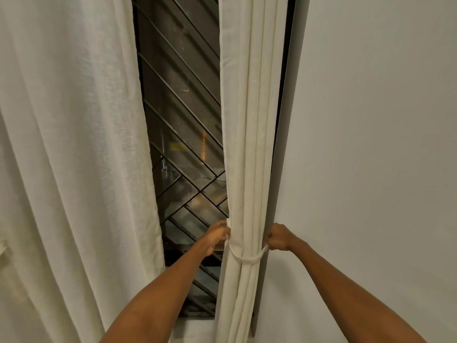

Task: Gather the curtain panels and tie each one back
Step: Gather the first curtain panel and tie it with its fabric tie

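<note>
The right curtain panel (248, 134) is cream fabric, gathered into narrow folds against the window's right edge. A cream tie-back band (247, 258) loops across its front at waist height. My left hand (217, 235) grips the band's left end at the panel's left edge. Closed in a fist, my right hand (278, 237) pulls the band's right end on the panel's right side. The left curtain panel (74, 157) hangs loose and wide, with no tie on it.
Between the panels a dark window (183, 125) shows a black diagonal metal grille. A plain pale wall (371, 144) fills the right side. The window sill (195, 323) lies below the grille.
</note>
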The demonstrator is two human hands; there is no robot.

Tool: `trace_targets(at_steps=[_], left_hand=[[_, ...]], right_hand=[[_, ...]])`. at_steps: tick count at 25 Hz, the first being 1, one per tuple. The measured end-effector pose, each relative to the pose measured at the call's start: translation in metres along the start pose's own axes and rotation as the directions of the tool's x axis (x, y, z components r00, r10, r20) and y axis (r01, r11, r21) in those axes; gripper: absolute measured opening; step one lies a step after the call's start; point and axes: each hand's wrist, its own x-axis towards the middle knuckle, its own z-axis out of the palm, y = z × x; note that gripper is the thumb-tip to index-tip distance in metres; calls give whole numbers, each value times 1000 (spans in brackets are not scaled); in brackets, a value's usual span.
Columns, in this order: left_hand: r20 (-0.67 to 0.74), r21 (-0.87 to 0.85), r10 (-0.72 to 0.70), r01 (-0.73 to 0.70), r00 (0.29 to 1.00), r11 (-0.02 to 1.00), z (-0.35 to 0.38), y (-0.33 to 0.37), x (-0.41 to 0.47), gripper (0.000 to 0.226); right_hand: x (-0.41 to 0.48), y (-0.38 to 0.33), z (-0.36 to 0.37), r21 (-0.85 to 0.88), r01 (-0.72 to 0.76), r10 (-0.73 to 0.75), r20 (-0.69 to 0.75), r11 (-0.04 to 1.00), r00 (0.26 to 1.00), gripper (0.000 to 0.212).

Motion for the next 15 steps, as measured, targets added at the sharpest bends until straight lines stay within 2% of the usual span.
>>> trace_targets(at_steps=[1,3,5,6,10,11,13,15], left_hand=[[-33,-36,24,-26,999,999,3,3,1,20],[-88,-90,60,-68,994,994,5,10,4,25],[-126,-101,82,-95,989,990,5,14,7,38],[-141,-89,85,-98,986,991,4,15,6,36],[-160,96,138,-124,977,988,-2,11,11,15],[-180,133,158,-135,971,982,-4,9,13,16],[-198,208,191,-149,961,967,-8,5,17,21],[-157,232,220,-180,963,956,-10,4,18,11]], right_hand=[[3,-3,2,61,9,-7,-32,998,999,22],[9,-6,4,197,24,-12,-64,980,998,23],[8,-8,7,164,62,-64,7,985,998,16],[8,-8,9,136,77,-84,42,988,996,10],[7,-1,16,142,53,-79,185,988,980,24],[6,0,18,147,43,-73,200,988,977,27],[5,-2,19,152,46,-76,195,987,978,36],[3,-6,20,206,42,-75,154,978,985,44]])
